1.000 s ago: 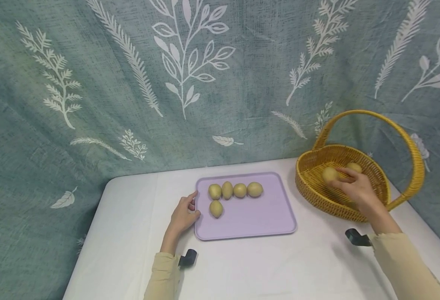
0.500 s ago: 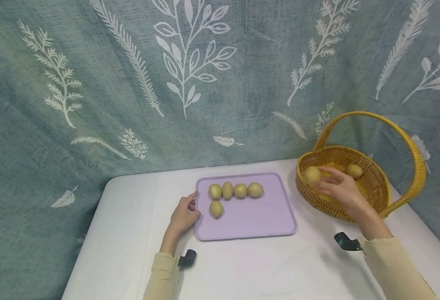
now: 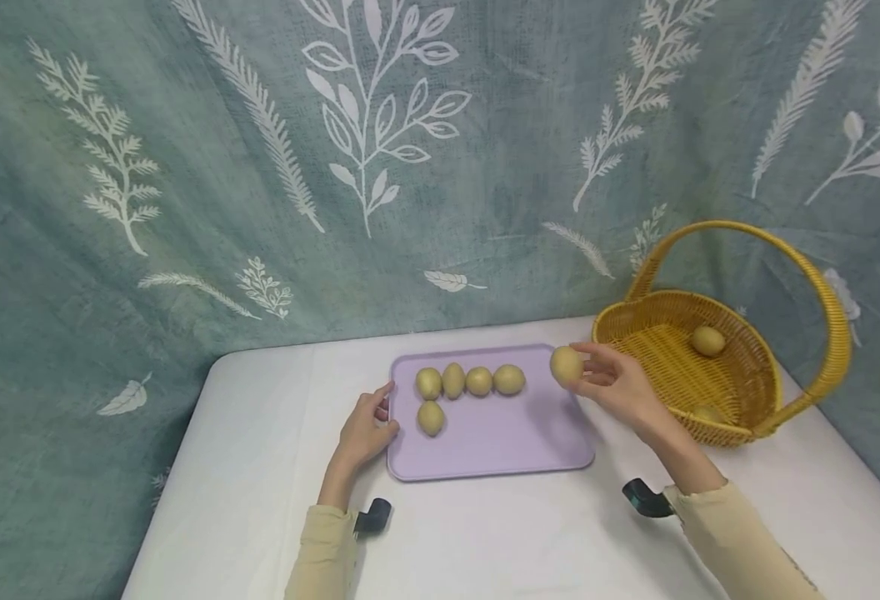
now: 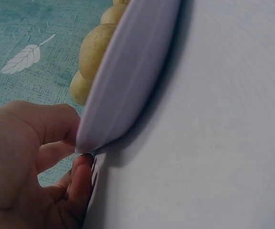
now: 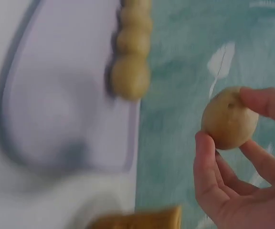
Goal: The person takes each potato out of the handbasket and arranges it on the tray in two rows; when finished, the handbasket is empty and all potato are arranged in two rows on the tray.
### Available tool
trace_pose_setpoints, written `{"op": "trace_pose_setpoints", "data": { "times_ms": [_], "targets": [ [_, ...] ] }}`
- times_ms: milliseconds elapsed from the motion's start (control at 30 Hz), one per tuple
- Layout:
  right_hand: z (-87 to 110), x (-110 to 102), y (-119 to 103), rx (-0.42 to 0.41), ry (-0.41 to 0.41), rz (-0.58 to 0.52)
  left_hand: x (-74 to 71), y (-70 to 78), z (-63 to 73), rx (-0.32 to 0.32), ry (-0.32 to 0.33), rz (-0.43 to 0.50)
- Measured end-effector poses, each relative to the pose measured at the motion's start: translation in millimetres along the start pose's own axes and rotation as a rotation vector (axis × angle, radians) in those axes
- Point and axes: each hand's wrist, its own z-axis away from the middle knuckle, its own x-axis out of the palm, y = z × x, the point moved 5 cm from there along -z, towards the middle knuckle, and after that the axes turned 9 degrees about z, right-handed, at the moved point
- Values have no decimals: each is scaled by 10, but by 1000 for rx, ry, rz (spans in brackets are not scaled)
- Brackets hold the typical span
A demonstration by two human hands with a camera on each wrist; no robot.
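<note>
In the head view, my right hand (image 3: 620,385) pinches a potato (image 3: 566,365) between thumb and fingertips, above the right end of a lilac tray (image 3: 500,450). The right wrist view shows this potato (image 5: 229,118) raised, with a small dark spot on its skin. My left hand (image 3: 365,429) is at the tray's left edge, thumb over the rim and fingers bent beside it. Close up, the left fingers (image 4: 56,119) hold the tray rim (image 4: 128,71). On the tray, several potatoes (image 3: 479,381) form a row along the back, and a single potato (image 3: 430,417) lies in front of its left end.
A yellow wicker basket (image 3: 612,333) with a tall arched handle (image 3: 822,292) stands right of the tray. Inside are a potato (image 3: 707,341) at the back and another potato (image 3: 706,413), partly hidden, at the front. A patterned green cloth (image 3: 260,208) hangs behind the white table (image 3: 485,533).
My right hand has carried the potato leftward out of the basket to above the tray's right end. My left hand and the potatoes on the tray have stayed in place.
</note>
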Motion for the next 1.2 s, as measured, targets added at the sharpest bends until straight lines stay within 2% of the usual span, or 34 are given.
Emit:
{"op": "trace_pose_setpoints", "data": {
  "times_ms": [67, 200, 467, 767, 933, 1200],
  "targets": [
    [5, 107, -87, -19, -26, -31, -4, 18, 0, -5, 2, -1],
    [-20, 348, -147, 0, -85, -101, 4, 19, 14, -16, -4, 1],
    [-151, 732, -174, 15, -124, -171, -8, 23, 14, -14, -2, 5],
    [-180, 1019, -143, 31, -129, -205, 1, 13, 21, -18, -7, 5],
    [-180, 1120, -139, 28, -151, -222, 1, 15, 23, -29, -7, 1],
    [-190, 1258, -73, 78, -145, -242, -10, 41, 26, -26, -12, 8]
  ]
}}
